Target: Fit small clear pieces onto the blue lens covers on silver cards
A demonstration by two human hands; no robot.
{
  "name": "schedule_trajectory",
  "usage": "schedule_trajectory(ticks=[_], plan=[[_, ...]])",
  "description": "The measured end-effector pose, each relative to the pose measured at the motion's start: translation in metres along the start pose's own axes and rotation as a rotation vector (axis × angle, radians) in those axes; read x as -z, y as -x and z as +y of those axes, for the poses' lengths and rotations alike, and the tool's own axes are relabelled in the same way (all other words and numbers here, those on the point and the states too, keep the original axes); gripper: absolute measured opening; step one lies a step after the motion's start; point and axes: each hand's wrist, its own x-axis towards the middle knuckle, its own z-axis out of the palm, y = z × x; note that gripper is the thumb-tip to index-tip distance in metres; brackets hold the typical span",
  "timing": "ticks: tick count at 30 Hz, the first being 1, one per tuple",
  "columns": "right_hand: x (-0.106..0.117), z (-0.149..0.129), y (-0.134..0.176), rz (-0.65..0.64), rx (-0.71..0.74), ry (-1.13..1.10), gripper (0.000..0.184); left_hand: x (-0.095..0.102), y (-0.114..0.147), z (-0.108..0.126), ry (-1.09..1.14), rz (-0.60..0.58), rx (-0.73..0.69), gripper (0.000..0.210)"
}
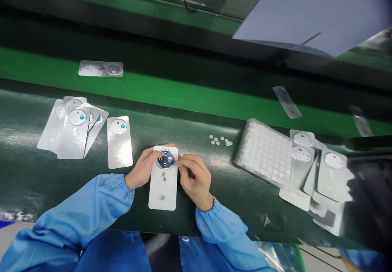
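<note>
My left hand [143, 169] grips a white phone back cover [163, 188] at its upper left edge, with fingers over a dark blue octagonal camera plate [165, 160]. The plate has several round holes, and small dark printed marks sit below it. My right hand [193, 176] is closed in a pinch at the plate's right edge, beside a bit of blue; what the fingertips hold is too small to make out. Just left lies a single silvery cover [119, 151] with a white octagon and a blue dot. Small clear round pieces [218, 140] lie scattered beyond my right hand.
A fanned pile of similar covers [72, 139] lies on the left. At right, a clear tray with a grid of pockets [265, 151] rests beside more stacked covers [332, 174]. Single covers [100, 68] lie on the green belt [171, 94]. A pale panel [306, 14] overhangs the upper right.
</note>
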Motion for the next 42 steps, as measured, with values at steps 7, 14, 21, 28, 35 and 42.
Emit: schedule_trajectory(ticks=[7,14,21,28,35,42], plan=[[0.008,-0.003,0.002,0.058,-0.528,-0.400,0.010,-0.003,0.002,0.002,0.059,-0.034,0.049,0.048],[0.011,-0.003,0.012,-0.015,-0.563,-0.488,0.013,-0.003,0.007,0.002,-0.077,-0.080,-0.042,0.063],[0.033,-0.006,0.015,-0.012,0.331,-0.045,0.029,-0.005,0.014,0.005,-0.060,-0.167,-0.034,0.064],[0.031,-0.017,0.003,-0.120,-0.012,0.019,0.019,-0.002,0.015,0.005,-0.236,-0.157,-0.119,0.057],[0.044,-0.033,-0.033,-0.523,-0.356,-0.038,0.012,0.003,0.009,-0.001,-0.483,-0.121,-0.208,0.047],[0.044,-0.026,-0.049,-0.670,-0.297,0.088,0.018,0.001,0.007,-0.002,-0.510,-0.134,-0.150,0.050]])
